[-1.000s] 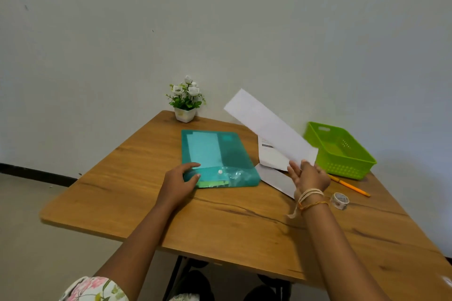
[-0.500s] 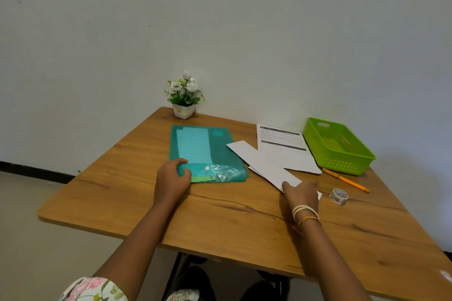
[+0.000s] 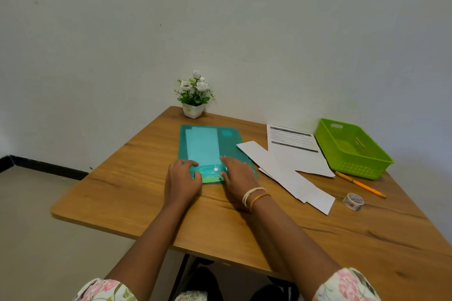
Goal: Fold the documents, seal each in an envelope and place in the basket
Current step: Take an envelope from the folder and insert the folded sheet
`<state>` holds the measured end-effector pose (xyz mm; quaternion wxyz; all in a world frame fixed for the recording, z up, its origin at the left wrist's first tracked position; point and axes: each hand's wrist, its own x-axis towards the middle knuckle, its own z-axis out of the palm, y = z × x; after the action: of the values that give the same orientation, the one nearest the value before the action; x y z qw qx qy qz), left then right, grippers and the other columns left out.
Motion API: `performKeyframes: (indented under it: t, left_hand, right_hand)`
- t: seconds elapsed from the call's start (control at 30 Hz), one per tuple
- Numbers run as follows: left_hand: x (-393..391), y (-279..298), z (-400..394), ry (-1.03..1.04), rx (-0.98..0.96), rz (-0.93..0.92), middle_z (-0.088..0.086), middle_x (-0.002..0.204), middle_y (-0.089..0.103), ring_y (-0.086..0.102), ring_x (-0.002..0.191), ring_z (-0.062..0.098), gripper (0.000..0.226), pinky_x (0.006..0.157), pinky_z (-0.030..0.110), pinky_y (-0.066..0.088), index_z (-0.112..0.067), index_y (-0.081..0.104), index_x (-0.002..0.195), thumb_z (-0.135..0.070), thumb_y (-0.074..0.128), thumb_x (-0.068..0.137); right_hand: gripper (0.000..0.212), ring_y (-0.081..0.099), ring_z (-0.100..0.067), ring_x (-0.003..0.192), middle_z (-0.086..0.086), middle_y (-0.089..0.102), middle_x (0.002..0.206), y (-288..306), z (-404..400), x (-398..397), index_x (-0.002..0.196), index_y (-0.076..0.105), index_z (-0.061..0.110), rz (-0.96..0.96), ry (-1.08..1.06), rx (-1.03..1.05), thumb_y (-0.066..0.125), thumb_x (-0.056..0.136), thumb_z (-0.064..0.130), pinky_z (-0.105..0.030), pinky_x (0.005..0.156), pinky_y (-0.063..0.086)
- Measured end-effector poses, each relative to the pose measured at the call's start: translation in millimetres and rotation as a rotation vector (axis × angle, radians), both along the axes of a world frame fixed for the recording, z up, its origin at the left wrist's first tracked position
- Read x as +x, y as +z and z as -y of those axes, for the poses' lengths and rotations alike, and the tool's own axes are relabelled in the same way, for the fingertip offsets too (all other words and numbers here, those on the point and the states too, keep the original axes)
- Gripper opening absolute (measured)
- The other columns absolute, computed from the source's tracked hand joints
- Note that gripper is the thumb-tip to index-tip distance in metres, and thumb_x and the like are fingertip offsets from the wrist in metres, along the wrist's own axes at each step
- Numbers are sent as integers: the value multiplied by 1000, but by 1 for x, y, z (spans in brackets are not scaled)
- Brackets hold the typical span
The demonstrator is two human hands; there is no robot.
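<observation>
A small potted plant with white flowers is seen at the far left corner of the wooden desk, against the wall. In front of it a teal plastic folder is laid flat, a paler sheet showing through its translucent cover. Its near flap, fitted with a white snap button, is folded over the body of the folder.

The left hand is placed at the folder's near left corner, fingers curled over the flap edge and the thumb beneath, so the grip is closed on the flap. The right hand is laid on the near right part of the folder, palm down, fingers extended and pressed flat just beside the button; nothing is clasped by it. Bangles are worn on the right wrist, and floral sleeves are visible at the bottom edge.

To the right of the folder, long white envelopes are spread diagonally on the desk, overlapping one another. Behind them a printed document is lying unfolded, its near part overlapped by the envelopes. Further right, a lime-green basket is set by the wall. An orange pencil is lying just in front of the basket, and a small roll of patterned tape is near the envelopes' near end.
</observation>
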<state>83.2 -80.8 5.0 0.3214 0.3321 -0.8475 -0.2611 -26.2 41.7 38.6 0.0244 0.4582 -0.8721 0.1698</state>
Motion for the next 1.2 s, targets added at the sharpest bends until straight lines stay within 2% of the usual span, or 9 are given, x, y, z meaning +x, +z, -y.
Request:
performKeyframes:
  t: [0.13,0.27,0.4,0.6,0.73,0.83,0.97,1.07,1.2]
  left_hand:
    - [-1,-1,1,-1,-22,3,4,120,58,49,114,16,32,85,30,49,-18,64,119,-21,59,88]
    - [-4,-5,0,38,-183,58,8,131,55,47,123,21,33,98,36,44,-18,64,122,-19,60,90]
    - [-7,-8,-3,-66,-382,90,10,132,59,50,126,24,28,110,44,36,-17,66,116,-20,63,88]
    - [-9,-8,-2,-97,-410,78,8,132,60,50,128,23,35,112,46,34,-16,61,125,-14,55,90]
    - [-7,-5,-2,-29,-310,158,8,145,48,37,139,23,45,117,45,24,-15,47,139,-16,45,94]
    - [-5,-4,-2,66,-290,283,9,152,38,29,143,24,45,117,47,17,-16,46,140,-29,37,98]
    - [-4,-3,-2,112,-302,376,12,152,37,26,144,28,47,117,53,10,-18,48,139,-37,38,96]
    - [-4,-3,-5,78,-383,359,13,149,41,29,143,29,45,115,56,9,-14,52,135,-32,44,94]
    - [-10,-3,-31,-169,-421,217,10,148,44,33,142,25,39,116,53,16,-15,56,130,-22,52,91]
  right_hand:
    - [40,52,-26,123,-8,56,135,10,26,-23,133,53,19,111,-11,163,54,95,33,-43,105,40]
    - [36,59,-24,111,-9,63,124,8,40,-35,119,66,13,324,-50,87,69,86,27,-32,95,49]
    - [34,60,-20,98,-10,68,114,2,47,-38,114,69,11,397,-51,-6,71,84,25,-24,82,46]
    - [30,58,-28,109,-14,63,117,-8,68,-15,115,68,10,331,-23,-127,59,87,10,-34,95,45]
    - [32,60,-26,110,-14,66,117,-9,80,-3,117,66,5,465,-29,-268,58,86,4,-34,100,45]
    - [31,59,-20,115,-9,65,122,-5,74,-1,119,64,7,565,-127,-464,60,89,6,-25,100,44]
    - [25,57,-19,118,-6,59,127,-8,41,-9,116,63,12,454,-230,-525,52,94,7,-14,79,49]
    - [25,58,-19,112,-5,62,121,-15,7,-23,115,65,14,256,-301,-464,53,92,10,-23,87,48]
    - [32,55,-20,113,-5,61,121,-27,-37,-47,119,63,15,-50,-439,-367,59,87,16,-32,99,45]
